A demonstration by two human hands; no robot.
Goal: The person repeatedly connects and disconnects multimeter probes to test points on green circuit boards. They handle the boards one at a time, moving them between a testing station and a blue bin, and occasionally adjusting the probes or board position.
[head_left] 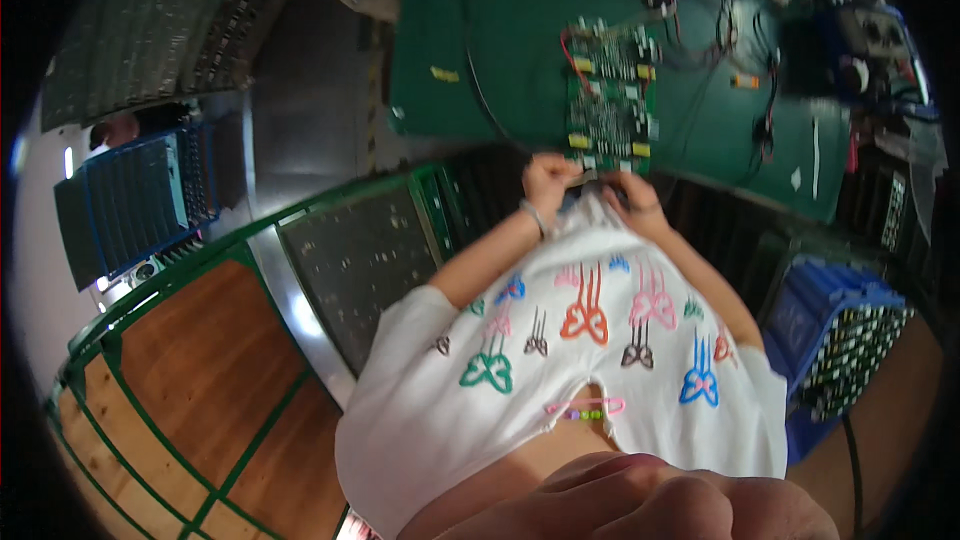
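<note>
At the near edge of the green bench top, my left hand (548, 183) is closed, its fingertips pinched together. My right hand (637, 202) is close by on the right, its fingers curled in toward the left hand. A small pale strip shows between the two hands, too small to name. Just beyond them lies a green circuit board panel (608, 118) with yellow blocks and rows of small parts. Its near end almost reaches my fingers; I cannot tell whether they touch it. A thin red wire (570, 55) runs along the panel's far left side.
Cables (765, 130) and an orange piece (745, 82) lie on the green bench top (520, 30). A blue instrument (872, 35) stands at far right. A blue bin (825, 290) with boards is at right. Board racks (150, 195) and a green-framed wooden cart (215, 340) are on the left.
</note>
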